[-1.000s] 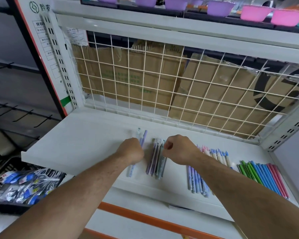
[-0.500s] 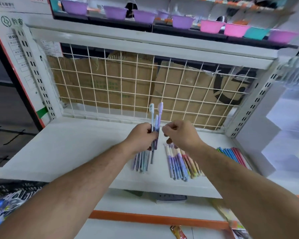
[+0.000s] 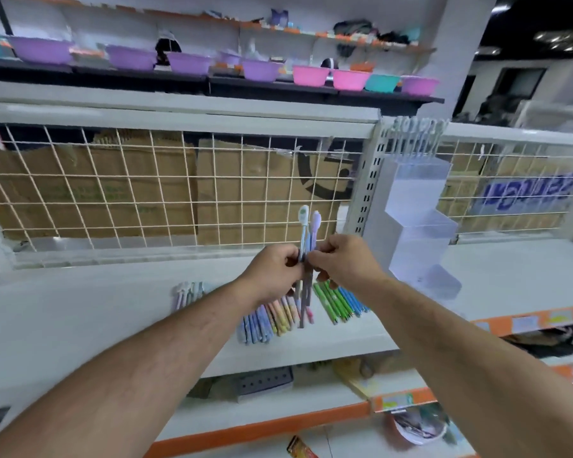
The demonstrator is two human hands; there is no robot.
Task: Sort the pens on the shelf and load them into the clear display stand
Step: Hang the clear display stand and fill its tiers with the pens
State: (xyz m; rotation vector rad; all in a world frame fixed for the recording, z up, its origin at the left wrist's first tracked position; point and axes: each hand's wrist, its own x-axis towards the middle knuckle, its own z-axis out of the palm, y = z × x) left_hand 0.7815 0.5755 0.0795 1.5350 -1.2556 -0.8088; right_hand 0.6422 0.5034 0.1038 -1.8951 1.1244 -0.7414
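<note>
- The shelf (image 3: 80, 309) carries the sorted pens (image 3: 265, 319), lying flat in colour groups. The view has swung right since a second ago.
- The clear display stand (image 3: 417, 226), now in sight, stands to the right on the next bay. No pens show in it, though it is blurred.
- The left hand (image 3: 272, 276) and right hand (image 3: 344, 262) have risen off the shelf.
- Both pinch a small bunch of pens (image 3: 308, 226), upright between them, so loading looks next.
</note>
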